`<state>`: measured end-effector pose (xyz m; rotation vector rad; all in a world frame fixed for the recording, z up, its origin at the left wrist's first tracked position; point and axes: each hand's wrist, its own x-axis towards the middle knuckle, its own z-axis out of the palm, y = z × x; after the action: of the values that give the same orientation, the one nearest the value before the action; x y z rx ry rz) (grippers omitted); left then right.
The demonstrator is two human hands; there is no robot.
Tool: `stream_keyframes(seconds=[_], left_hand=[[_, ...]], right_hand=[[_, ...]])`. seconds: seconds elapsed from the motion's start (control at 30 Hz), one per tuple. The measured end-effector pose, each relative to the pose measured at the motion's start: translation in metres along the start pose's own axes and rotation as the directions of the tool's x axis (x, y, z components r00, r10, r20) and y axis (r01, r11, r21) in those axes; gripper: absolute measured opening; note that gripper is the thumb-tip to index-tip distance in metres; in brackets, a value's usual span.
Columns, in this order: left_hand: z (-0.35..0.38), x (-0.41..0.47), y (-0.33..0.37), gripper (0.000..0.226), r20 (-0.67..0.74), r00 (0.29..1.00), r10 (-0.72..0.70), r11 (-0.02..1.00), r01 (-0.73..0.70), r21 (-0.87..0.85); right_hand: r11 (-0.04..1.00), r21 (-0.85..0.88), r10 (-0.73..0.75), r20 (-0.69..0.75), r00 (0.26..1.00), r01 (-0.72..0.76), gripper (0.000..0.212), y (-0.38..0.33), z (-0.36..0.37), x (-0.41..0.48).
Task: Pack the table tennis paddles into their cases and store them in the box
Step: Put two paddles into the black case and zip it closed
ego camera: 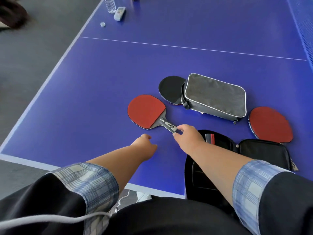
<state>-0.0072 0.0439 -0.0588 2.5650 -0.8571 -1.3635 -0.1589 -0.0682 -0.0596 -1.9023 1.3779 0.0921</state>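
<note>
One paddle [146,111], handle pinched by the right hand [188,139] fingers [182,128], seems bound for the open case [264,152]; left hand [145,144] curls loosely, empty.

Bright, even light; soft shadows; edges bend and blur.

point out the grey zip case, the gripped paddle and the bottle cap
grey zip case [215,97]: head view, middle of its top panel
gripped paddle [146,111]: head view, its red rubber face
bottle cap [102,24]: head view, its top
</note>
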Motion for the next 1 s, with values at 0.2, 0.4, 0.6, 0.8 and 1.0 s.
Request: stream_keyframes(seconds=[0.2,0.4,0.6,0.8,1.0], left_hand=[[-0.048,0.043,-0.029,0.054,-0.038,0.999,0.001,0.986,-0.008,-0.165],[-0.075,0.081,-0.021,0.047,-0.007,0.97,-0.244,0.727,0.178,-0.664],[-0.088,0.089,-0.014,0.076,-0.129,0.941,-0.313,0.815,0.196,-0.545],[-0.088,0.078,0.006,0.081,-0.139,0.99,0.026,0.926,-0.075,-0.369],[-0.059,0.055,0.047,0.055,0.017,0.959,0.281,0.922,-0.265,-0.282]], right_hand=[[0.975,-0.157,0.152,-0.036,0.988,-0.156,0.06,-0.034,0.027,0.043],[0.97,-0.189,0.148,-0.036,0.988,-0.152,0.048,-0.031,0.043,0.046],[0.918,0.333,0.181,0.134,0.974,-0.216,0.033,-0.032,0.035,0.016],[0.743,0.618,0.186,0.177,0.967,-0.256,0.027,-0.003,-0.008,-0.027],[0.532,0.832,0.254,0.02,0.967,-0.158,0.022,0.051,-0.066,-0.066]])
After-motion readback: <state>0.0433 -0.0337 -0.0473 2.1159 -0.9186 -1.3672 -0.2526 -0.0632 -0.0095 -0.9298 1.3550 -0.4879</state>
